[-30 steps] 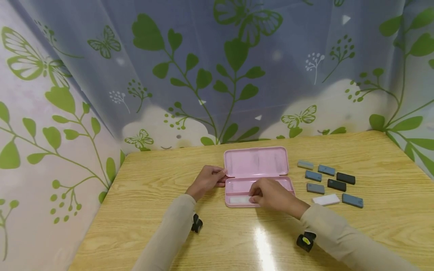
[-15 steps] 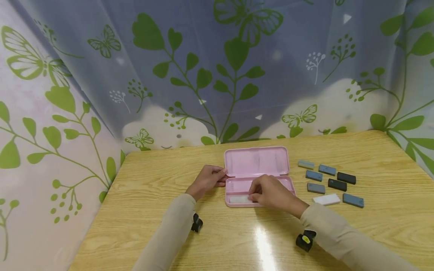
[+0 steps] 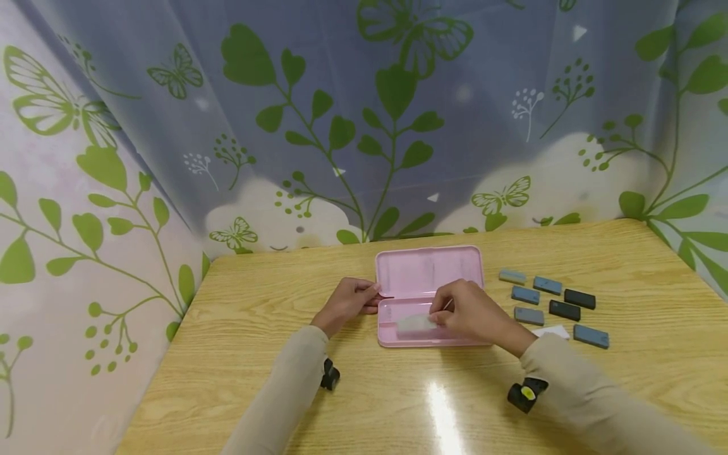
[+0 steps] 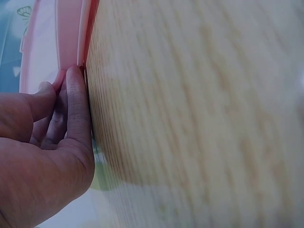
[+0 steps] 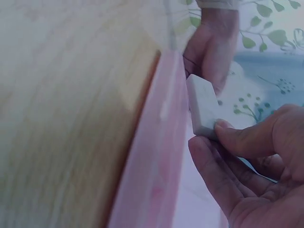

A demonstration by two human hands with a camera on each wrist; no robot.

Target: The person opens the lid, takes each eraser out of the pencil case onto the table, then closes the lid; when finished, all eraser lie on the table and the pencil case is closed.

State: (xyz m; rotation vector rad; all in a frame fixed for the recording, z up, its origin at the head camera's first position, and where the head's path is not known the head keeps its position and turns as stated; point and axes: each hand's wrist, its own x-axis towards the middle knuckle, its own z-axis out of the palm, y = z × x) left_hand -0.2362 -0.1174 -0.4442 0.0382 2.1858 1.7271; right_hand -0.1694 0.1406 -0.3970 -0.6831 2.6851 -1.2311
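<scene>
A pink pencil case lies unfolded on the table, its lid leaning back behind the base. My right hand pinches a white eraser by one end, between thumb and fingertips. The eraser is held above the case's base, touching nothing else that I can see. At the case's left side, my left hand grips the edge by the hinge; the left wrist view shows thumb and fingers around the pink rim.
To the right of the case lie several small blocks: blue ones, dark ones, grey ones and a white one partly behind the right sleeve. A patterned curtain stands along the table's back edge.
My right hand has lifted the white eraser out of the front compartment and moved slightly right and back. My left hand has stayed at the case's side.
</scene>
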